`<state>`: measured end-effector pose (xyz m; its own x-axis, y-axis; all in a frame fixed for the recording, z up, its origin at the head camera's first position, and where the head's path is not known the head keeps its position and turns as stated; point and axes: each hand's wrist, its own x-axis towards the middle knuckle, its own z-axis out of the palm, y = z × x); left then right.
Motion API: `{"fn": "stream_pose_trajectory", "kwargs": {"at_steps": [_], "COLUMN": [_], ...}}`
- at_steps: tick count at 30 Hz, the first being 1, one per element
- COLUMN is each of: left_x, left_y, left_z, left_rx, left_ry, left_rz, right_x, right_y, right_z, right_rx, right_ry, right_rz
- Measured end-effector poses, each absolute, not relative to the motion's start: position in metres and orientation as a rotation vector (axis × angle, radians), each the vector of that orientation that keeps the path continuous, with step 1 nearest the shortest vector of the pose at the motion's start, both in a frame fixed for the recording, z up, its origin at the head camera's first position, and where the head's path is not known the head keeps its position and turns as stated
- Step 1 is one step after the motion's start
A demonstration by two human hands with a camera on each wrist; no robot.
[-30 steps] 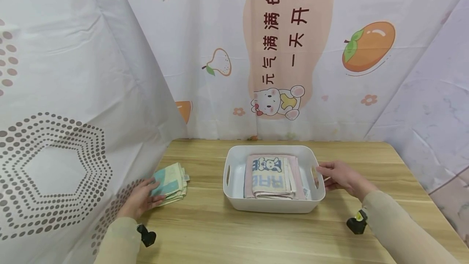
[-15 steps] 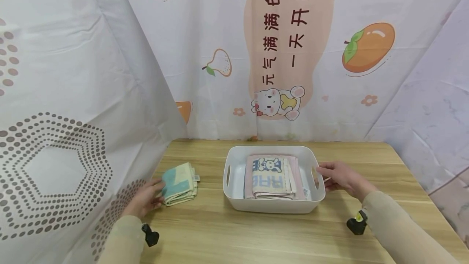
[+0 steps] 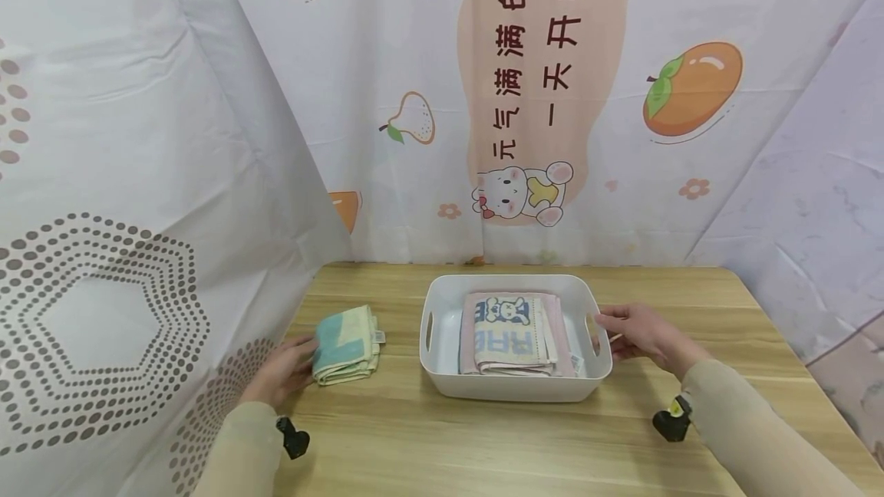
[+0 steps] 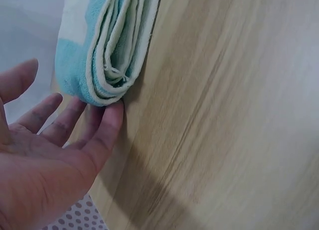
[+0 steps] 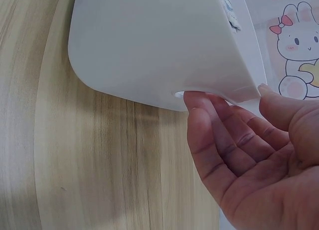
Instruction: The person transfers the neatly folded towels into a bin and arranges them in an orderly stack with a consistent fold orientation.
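Observation:
A folded teal-and-cream towel lies at the left of the table. My left hand is beside it; in the left wrist view the fingertips touch the rounded fold of the towel from below, while the thumb stands apart. Toward the middle sits a white plastic basket with a handle hole in each end. It holds a folded cream-and-blue bunny towel on top of a pink towel. My right hand grips the basket's right end, fingers hooked at the handle hole and thumb by the rim, as the right wrist view shows.
The wooden table extends in front of the basket and between it and the teal towel. A printed curtain hangs at the table's back edge, and a dotted white curtain hangs close along the left side.
The teal-and-cream towel has slid right toward the basket, with my left hand following at its left side. The right hand and the basket have stayed put.

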<state>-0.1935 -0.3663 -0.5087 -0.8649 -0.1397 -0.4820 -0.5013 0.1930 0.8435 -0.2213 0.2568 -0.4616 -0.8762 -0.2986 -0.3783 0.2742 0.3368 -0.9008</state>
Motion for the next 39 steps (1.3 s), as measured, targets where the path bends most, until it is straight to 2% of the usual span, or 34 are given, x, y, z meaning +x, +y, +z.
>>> {"fn": "stream_pose_trajectory", "kwargs": {"at_steps": [22, 39], "left_x": [-0.200, -0.203], "left_y": [-0.351, -0.344], "left_z": [-0.508, -0.511], "left_rx": [-0.703, -0.604], "left_ry": [1.919, 1.904], "left_rz": [2.031, 2.007], "right_x": [-0.220, -0.221], "right_y": [0.255, 0.254], "right_z": [-0.458, -0.459], "right_rx": [-0.011, 0.017], "right_ry": [2.133, 2.141], "right_rz": [-1.555, -1.557]}}
